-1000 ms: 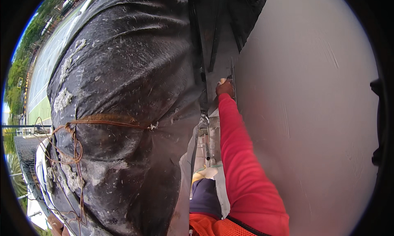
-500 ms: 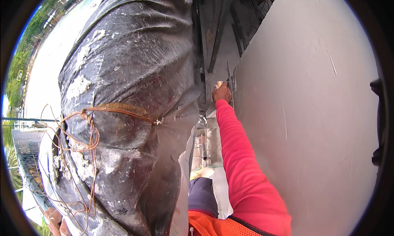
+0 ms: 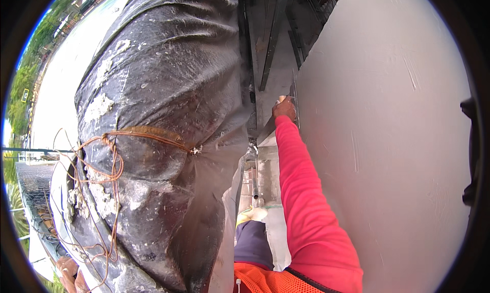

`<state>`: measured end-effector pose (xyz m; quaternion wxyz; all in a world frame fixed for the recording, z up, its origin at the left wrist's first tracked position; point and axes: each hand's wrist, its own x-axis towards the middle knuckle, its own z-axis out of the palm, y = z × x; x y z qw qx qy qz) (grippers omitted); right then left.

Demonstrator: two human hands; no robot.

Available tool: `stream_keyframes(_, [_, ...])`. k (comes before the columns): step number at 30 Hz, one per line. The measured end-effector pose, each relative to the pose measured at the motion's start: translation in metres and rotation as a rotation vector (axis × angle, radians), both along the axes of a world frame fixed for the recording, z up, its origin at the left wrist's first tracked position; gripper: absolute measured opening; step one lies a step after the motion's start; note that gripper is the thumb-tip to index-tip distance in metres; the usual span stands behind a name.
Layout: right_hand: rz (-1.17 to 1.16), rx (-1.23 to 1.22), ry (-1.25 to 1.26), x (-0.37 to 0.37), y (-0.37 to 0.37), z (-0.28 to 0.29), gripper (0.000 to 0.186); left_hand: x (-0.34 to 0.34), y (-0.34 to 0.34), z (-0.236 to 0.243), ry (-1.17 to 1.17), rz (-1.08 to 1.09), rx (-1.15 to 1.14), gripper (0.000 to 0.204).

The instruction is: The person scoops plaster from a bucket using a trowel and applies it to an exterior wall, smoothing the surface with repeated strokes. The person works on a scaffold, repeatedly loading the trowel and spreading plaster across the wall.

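My right hand (image 3: 285, 108), at the end of an outstretched red sleeve, is closed round the pale handle of a plastering trowel (image 3: 296, 103). Its long thin blade shows edge-on, flat against or very near the smooth grey wall (image 3: 388, 140) at the right. A few thin scratch lines mark that wall surface. Far down at the lower left, past the dark sheet, part of a hand (image 3: 69, 273) shows, apparently my left hand. Its arm is hidden by the sheet, and what its fingers do cannot be made out.
A black plastic sheet (image 3: 153, 84), splashed with plaster, bulges up on the left, tied with rusty wire (image 3: 113, 155). Dark metal bars (image 3: 273, 43) stand ahead in the gap between sheet and wall. Below are a pipe (image 3: 255, 183) and my shoe (image 3: 253, 213).
My right hand has moved slightly up and to the right along the wall with the trowel. The hand at the lower left has hardly shifted.
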<state>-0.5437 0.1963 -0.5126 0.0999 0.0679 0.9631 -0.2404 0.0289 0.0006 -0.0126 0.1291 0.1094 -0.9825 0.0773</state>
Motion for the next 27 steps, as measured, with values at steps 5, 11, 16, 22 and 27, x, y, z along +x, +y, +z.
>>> stream_keyframes(5, [-0.001, -0.040, 0.109, -0.008, -0.003, 0.074, 0.042, -0.005, 0.004, 0.001, -0.015, -0.043, 0.027, 0.049])
stream_keyframes(11, [-0.038, -0.110, 0.264, -0.001, -0.003, 0.174, 0.044, -0.020, 0.005, 0.006, 0.024, -0.112, 0.162, 0.086])
stream_keyframes(16, [-0.043, -0.100, 0.390, 0.016, 0.001, 0.247, 0.043, -0.018, 0.007, 0.009, 0.044, -0.111, 0.096, 0.084])
stream_keyframes(22, [-0.061, -0.061, 0.561, 0.051, 0.017, 0.328, 0.042, -0.017, 0.004, 0.014, 0.086, -0.164, 0.132, 0.089])
stream_keyframes(27, [-0.122, -0.065, 0.599, 0.088, 0.037, 0.402, 0.049, -0.015, -0.002, 0.014, 0.139, -0.218, 0.199, 0.080])
